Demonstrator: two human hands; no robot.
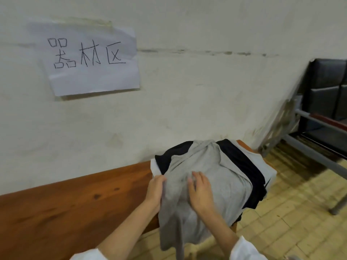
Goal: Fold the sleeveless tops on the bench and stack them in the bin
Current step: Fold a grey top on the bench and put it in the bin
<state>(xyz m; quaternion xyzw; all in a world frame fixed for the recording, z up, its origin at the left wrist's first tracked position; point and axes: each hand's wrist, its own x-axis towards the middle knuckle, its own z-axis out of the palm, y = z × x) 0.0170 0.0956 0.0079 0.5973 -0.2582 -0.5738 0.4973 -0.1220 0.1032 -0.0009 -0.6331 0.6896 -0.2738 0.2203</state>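
Grey sleeveless top (216, 166) is caught at its left edge by the left hand (155, 190), whose fingers (163, 180) curl into the cloth and pinch a fold of it. Just beside it, the right hand (201, 196) lies flat on the middle of the same top, fingers straight and slightly spread, pressing the fabric down without gripping it. The top is rumpled between the two hands, and its lower part hangs over the front edge of the wooden bench (75, 203). It lies uppermost on a heap of clothes at the bench's right end, over a black garment (242, 162) and a pale one (267, 167) that shows at the far right. Both forearms end in white sleeves (246, 250). The bench stands against a whitish wall (187, 100) bearing a handwritten paper sign (90, 59). Black metal-framed seating (326, 87) stands to the right on the tiled floor (291, 222).
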